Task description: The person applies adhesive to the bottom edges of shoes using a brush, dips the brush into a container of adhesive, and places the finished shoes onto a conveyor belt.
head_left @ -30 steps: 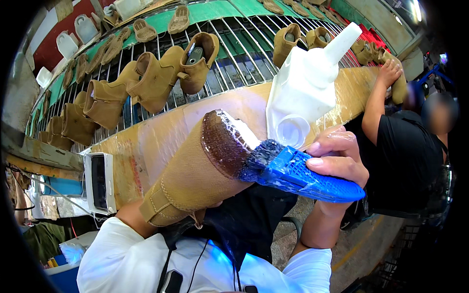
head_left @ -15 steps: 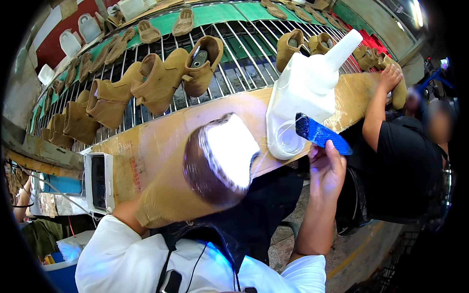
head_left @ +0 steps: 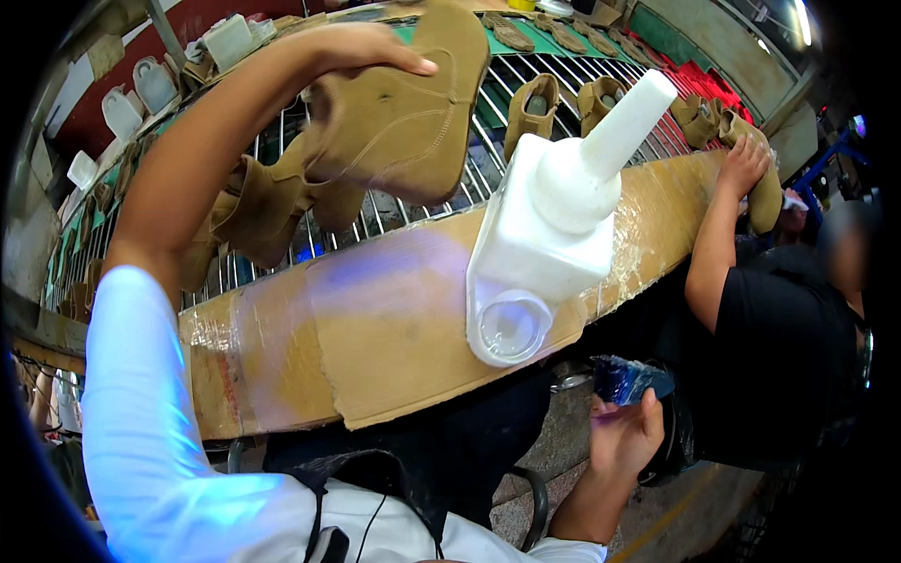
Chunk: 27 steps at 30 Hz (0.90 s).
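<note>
At the far left of the work surface, my left hand grips a tan boot and holds it over the metal rack. The boot's stitched side faces me; part of its outline is smeared by motion. My right hand is lower, to the right, with its fingers closed on a blue brush. The brush is beyond the front edge of the cardboard. To the left of it stands a white plastic bottle with a long spout, joined to a small round cup holding some clear liquid.
Cardboard covers the bench in front of me. Behind it runs a wire rack with several tan boots and, farther back, shoe soles. To the right, a person in black holds another boot.
My left hand has carried the boot from close in front of me up and away to the rack. My right hand has lowered with the brush. The view has shifted a little.
</note>
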{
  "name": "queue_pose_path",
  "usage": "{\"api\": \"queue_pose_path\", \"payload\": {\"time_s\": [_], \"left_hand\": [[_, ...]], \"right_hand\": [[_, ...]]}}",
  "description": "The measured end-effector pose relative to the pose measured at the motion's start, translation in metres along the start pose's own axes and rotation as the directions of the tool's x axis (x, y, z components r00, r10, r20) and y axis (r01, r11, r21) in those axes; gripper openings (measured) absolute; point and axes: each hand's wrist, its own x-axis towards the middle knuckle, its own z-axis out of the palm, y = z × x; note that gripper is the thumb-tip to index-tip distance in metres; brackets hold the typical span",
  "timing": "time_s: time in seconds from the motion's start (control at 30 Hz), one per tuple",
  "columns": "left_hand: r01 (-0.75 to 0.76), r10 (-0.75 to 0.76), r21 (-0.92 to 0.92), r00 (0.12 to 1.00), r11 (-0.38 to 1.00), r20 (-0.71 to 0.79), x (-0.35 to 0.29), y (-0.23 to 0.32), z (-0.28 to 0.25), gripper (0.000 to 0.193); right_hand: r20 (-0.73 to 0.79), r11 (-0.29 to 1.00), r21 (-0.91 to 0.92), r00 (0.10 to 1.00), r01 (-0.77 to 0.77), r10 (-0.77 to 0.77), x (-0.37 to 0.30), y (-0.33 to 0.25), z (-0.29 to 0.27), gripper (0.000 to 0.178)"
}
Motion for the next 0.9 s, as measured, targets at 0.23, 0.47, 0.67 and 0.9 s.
{"api": "queue_pose_path", "payload": {"time_s": [0.23, 0.47, 0.67, 0.9], "left_hand": [[0.193, -0.362, 0.715, 0.928, 0.672, 0.09, 0.201, 0.022, 0.107, 0.054], [0.116, -0.124, -0.07, 0.985, 0.991, -0.119, 0.197, -0.007, 0.058, 0.078], [-0.632, 0.146, -0.289, 0.544, 0.719, -0.826, -0.001, -0.102, 0.072, 0.064], [-0.463, -0.01, -0.51, 0.733, 0.725, -0.68, -0.058, -0.182, 0.195, 0.065]], "right_hand": [[0.084, 0.994, -0.085, 0.995, 0.067, -0.06, 0.014, -0.003, 0.009, 0.02], [0.002, 0.994, -0.071, 0.996, 0.085, -0.085, 0.021, 0.01, 0.018, 0.03], [0.008, 0.994, -0.078, 0.997, 0.074, -0.073, 0.016, 0.026, 0.028, 0.026], [0.154, 0.995, -0.093, 0.987, -0.029, 0.043, 0.012, 0.042, 0.04, 0.02]]}}
